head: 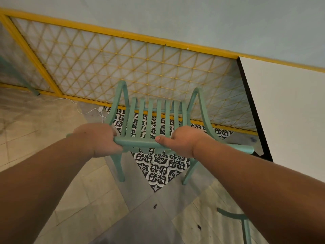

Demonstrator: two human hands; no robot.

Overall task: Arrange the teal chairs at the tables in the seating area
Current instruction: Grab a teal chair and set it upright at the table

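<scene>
Left hand (pixel 98 139) and right hand (pixel 181 143) each clench the top rail of the teal slatted wooden armchair (pixel 153 120), which stands beside the white black-edged table (pixel 288 110). Risk: its curved arms may strike the yellow lattice railing (pixel 123 67) close behind.

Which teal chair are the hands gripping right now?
The slatted chair in the centre, both the left hand and right hand on its top rail. The other two show only fragments at the frame's edges.
</scene>
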